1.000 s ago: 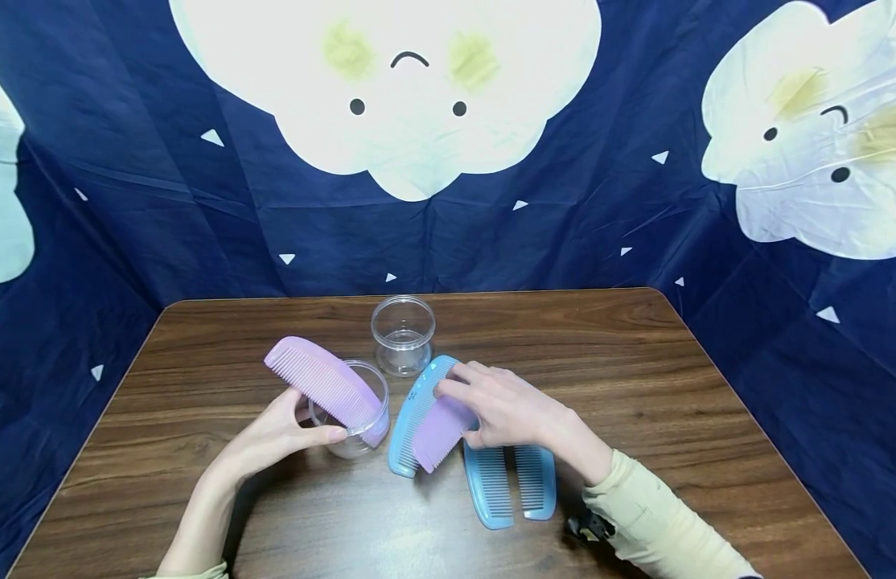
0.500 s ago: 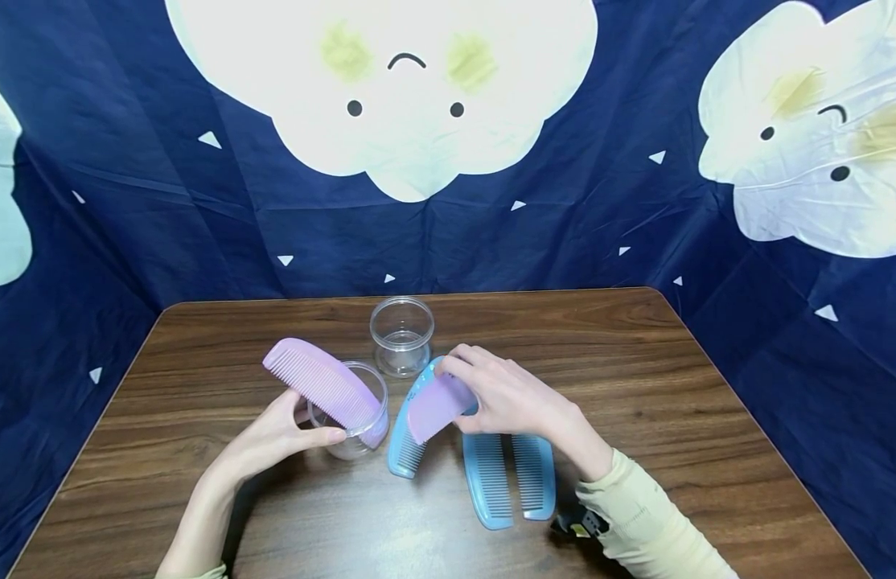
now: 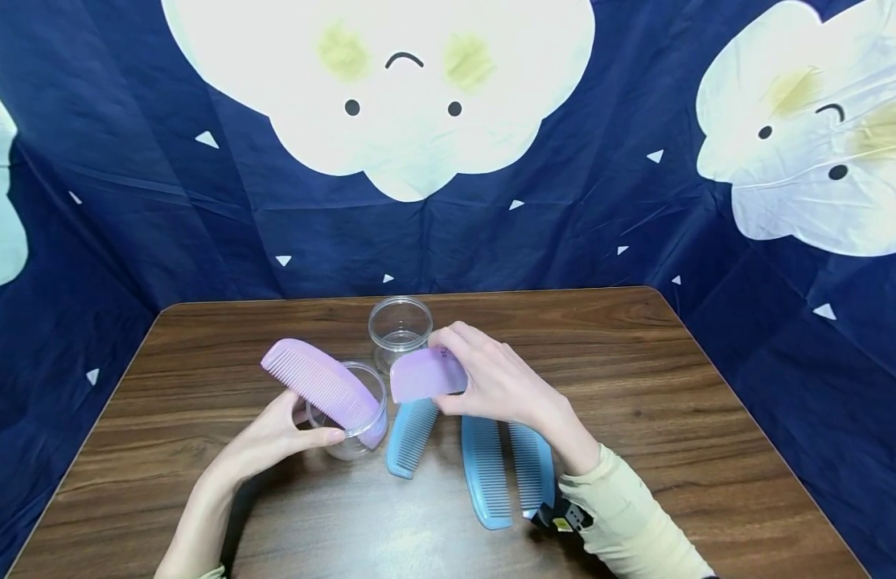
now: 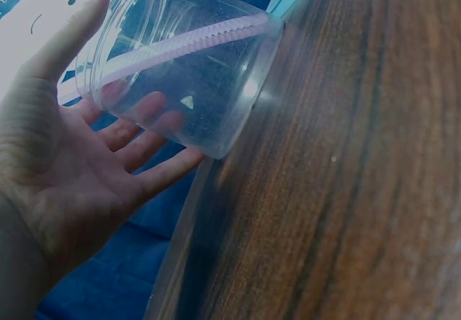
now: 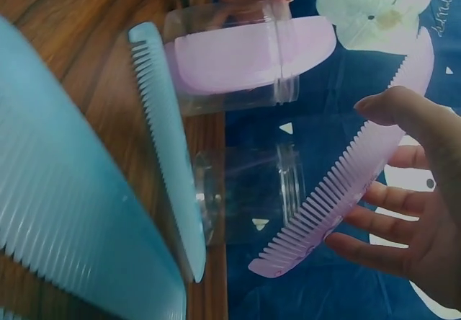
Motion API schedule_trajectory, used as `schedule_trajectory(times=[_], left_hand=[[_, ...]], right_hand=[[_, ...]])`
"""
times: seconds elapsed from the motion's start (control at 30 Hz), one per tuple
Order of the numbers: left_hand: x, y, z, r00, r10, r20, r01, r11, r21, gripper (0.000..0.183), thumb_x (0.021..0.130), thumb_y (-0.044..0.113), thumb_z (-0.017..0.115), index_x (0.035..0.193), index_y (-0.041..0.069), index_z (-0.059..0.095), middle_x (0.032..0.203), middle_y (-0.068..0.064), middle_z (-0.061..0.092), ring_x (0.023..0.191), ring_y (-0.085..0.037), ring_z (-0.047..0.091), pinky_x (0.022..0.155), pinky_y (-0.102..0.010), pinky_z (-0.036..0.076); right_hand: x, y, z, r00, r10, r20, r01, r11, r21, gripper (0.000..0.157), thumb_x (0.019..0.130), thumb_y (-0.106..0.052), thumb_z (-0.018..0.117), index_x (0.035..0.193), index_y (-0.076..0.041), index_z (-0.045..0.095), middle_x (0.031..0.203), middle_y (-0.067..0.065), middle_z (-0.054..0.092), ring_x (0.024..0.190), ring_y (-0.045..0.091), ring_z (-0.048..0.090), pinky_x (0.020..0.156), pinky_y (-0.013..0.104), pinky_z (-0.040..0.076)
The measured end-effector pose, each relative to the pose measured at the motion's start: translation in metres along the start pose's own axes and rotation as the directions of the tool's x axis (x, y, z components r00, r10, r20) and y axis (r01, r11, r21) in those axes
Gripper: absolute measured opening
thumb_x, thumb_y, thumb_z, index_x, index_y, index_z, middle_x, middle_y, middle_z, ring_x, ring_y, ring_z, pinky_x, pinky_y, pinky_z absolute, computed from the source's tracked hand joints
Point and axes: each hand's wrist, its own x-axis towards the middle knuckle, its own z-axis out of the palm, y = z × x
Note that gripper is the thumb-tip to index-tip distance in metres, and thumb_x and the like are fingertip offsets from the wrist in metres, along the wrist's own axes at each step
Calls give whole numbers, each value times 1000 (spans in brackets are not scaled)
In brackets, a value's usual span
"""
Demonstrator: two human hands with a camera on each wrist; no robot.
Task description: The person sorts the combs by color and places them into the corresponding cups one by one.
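In the head view my left hand (image 3: pixel 285 430) holds a clear plastic jar (image 3: pixel 339 450), thumb at the rim and fingers round the far side. A purple comb (image 3: pixel 318 382) leans inside it, its upper part sticking out to the left. The left wrist view shows the jar's base (image 4: pixel 241 111) at the wooden table. My right hand (image 3: pixel 495 382) pinches another purple comb (image 3: pixel 422 375) between thumb and fingers, raised above a blue comb (image 3: pixel 413 438). In the right wrist view this held comb (image 5: pixel 349 179) is tilted, teeth facing the jars.
A second clear jar (image 3: pixel 400 322) stands behind, near the table's back edge, partly overlapped by the raised comb. Two more blue combs (image 3: pixel 484 474) lie side by side below my right forearm. A dark wrist device (image 3: pixel 564 515) hangs under the right sleeve, close to them.
My right hand has lifted its purple comb off the blue comb, moving it up and slightly left, and turned it nearly level. My left hand, jar and leaning comb stay put.
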Motion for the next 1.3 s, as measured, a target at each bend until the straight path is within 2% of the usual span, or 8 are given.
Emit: schedule_trajectory(times=[0.27,0.4,0.57,0.9,1.07,1.2,1.3], left_hand=[[-1,0,-1,1000,-9,1,9,1000,-6,65,91,26,79,144,10,46,135,-10,64,122,-19,63,96,-21,51],[-1,0,-1,1000,-18,2,18,1000,-4,66,90,27,80,144,10,46,137,-10,63,124,-22,61,98,-22,51],[-1,-1,-1,1000,-13,-5,13,1000,2,67,90,26,79,145,11,45,138,-10,62,125,-20,60,101,-24,51],[-1,-2,0,1000,-6,-6,6,1000,-12,68,90,26,80,146,10,44,138,-12,62,125,-26,60,99,-24,52],[0,-2,1,1000,-6,-7,6,1000,-20,69,90,25,80,146,9,44,138,-13,62,126,-29,60,101,-29,53],[-1,-1,1,1000,-9,-9,9,1000,-23,68,90,25,80,145,8,44,137,-13,62,126,-30,60,101,-28,53],[-2,-2,0,1000,-14,-10,14,1000,-21,69,90,25,80,145,8,44,137,-13,62,126,-30,60,99,-25,52]], right_hand=[[10,-11,0,994,61,-94,-56,997,62,54,76,-38,81,121,-23,55,107,-9,57,93,13,61,71,25,51],[14,-16,0,983,90,-158,-77,993,90,54,77,-39,82,121,-21,55,106,-8,59,94,13,62,73,25,52],[18,-23,-2,965,136,-223,-109,986,128,59,77,-40,83,125,-21,54,107,-6,62,93,15,65,74,26,54],[28,-34,-6,936,149,-320,-76,971,229,61,77,-30,86,126,-14,53,106,2,66,90,15,69,80,32,62],[34,-41,-5,925,149,-351,-54,963,265,60,77,-30,87,124,-14,53,106,1,66,91,11,67,81,28,61],[40,-49,-6,922,169,-349,-65,954,291,60,77,-32,87,124,-16,53,104,0,67,88,11,68,71,26,59],[44,-56,-5,922,189,-339,-79,947,312,61,78,-35,87,125,-18,52,104,0,67,88,11,68,70,29,59]])
